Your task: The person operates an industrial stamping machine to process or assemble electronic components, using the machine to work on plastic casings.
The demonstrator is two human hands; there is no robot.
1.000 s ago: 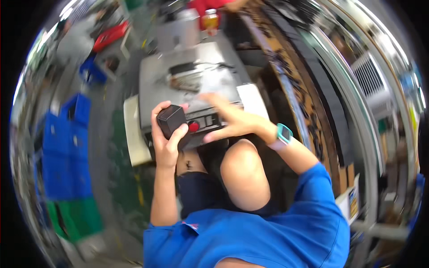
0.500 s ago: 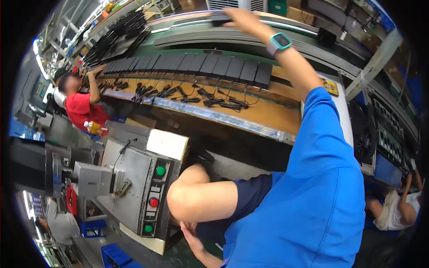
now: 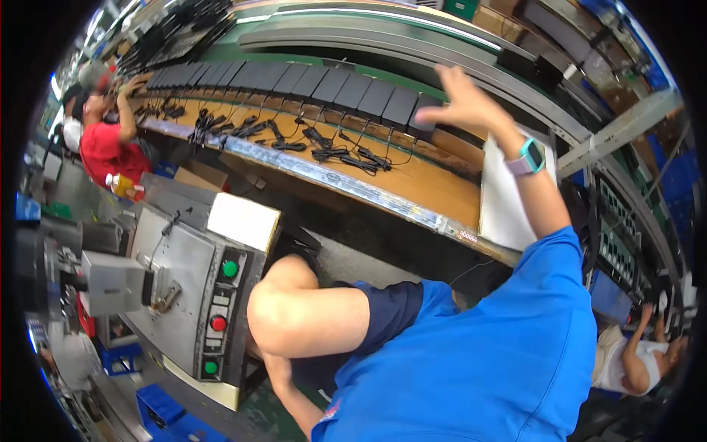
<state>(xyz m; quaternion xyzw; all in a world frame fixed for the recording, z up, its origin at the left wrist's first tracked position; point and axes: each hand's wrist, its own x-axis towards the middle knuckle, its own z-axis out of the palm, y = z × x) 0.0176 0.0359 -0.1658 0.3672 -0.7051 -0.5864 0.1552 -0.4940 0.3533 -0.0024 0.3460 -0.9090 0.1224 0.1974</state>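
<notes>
My right hand (image 3: 468, 103), with a watch (image 3: 532, 156) at its wrist, is raised at the right end of a row of black power adapters (image 3: 346, 92). Its fingers are spread and nothing is in them. The thumb overlaps the end adapter in view; whether they touch I cannot tell. Coiled black cables (image 3: 353, 158) hang from the adapters onto the wooden bench (image 3: 434, 191). Low on the left, my left hand (image 3: 278, 368) is down beside my bent knee (image 3: 283, 309), which hides its fingers.
A conveyor rail (image 3: 368, 43) runs behind the adapters. Close to my knee stands a metal machine (image 3: 173, 250) with green and red buttons (image 3: 219, 323). A person in red (image 3: 103, 151) sits at the bench's far left. A white board (image 3: 508, 199) lies at the bench's right end.
My right hand has come back from over the conveyor, away from a dark object there, to the row's right end. My left hand has slipped further behind the knee. The view has shifted.
</notes>
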